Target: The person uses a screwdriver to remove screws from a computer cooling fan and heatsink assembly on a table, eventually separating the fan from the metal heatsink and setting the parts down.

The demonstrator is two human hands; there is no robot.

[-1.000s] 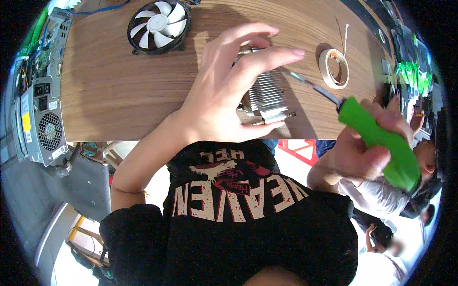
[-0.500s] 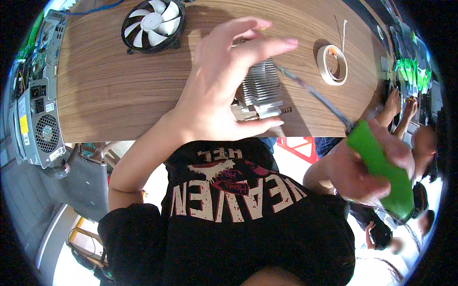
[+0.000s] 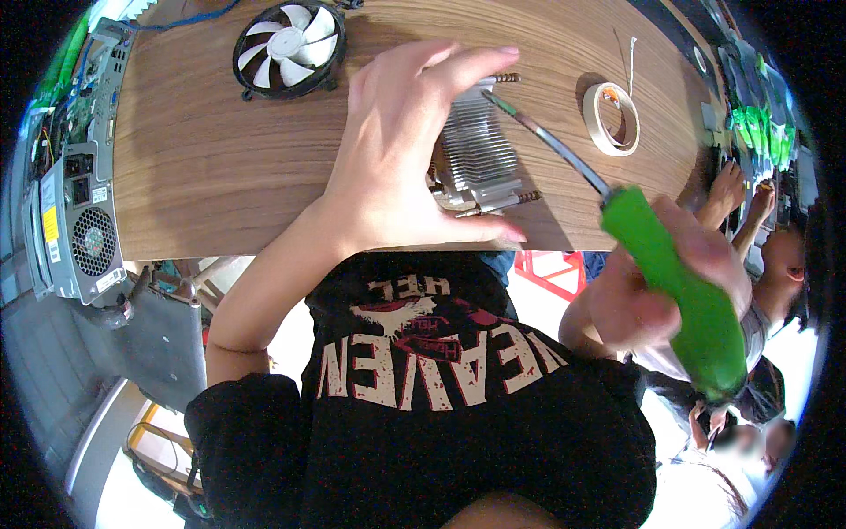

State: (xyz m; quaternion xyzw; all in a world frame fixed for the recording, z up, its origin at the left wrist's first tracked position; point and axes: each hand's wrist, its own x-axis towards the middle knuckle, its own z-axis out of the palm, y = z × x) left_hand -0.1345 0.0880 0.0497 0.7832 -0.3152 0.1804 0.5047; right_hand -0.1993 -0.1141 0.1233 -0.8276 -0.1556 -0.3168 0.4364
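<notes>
A silver finned heat sink [image 3: 480, 152] rests on the wooden table near its front edge, with spring screws showing at its corners. My left hand [image 3: 388, 154] is wrapped round its left side, thumb at the near end and fingers at the far end. Part of the heat sink lies hidden under the palm. In a closed grip, my right hand [image 3: 630, 304] has the green handle of a screwdriver [image 3: 679, 286]. Its metal shaft slants up and left, and the tip shows over the far part of the fins; I cannot tell whether it touches them.
A black fan with white blades [image 3: 285, 42] lies at the far left of the table [image 3: 229, 167]. A roll of tape [image 3: 610, 119] lies on the right. An open computer case [image 3: 75, 225] stands along the left edge. Other people's arms [image 3: 740, 203] show at the far right.
The screwdriver has moved left, its tip now over the heat sink's far end. My left fingers have shifted slightly, uncovering the far spring screw.
</notes>
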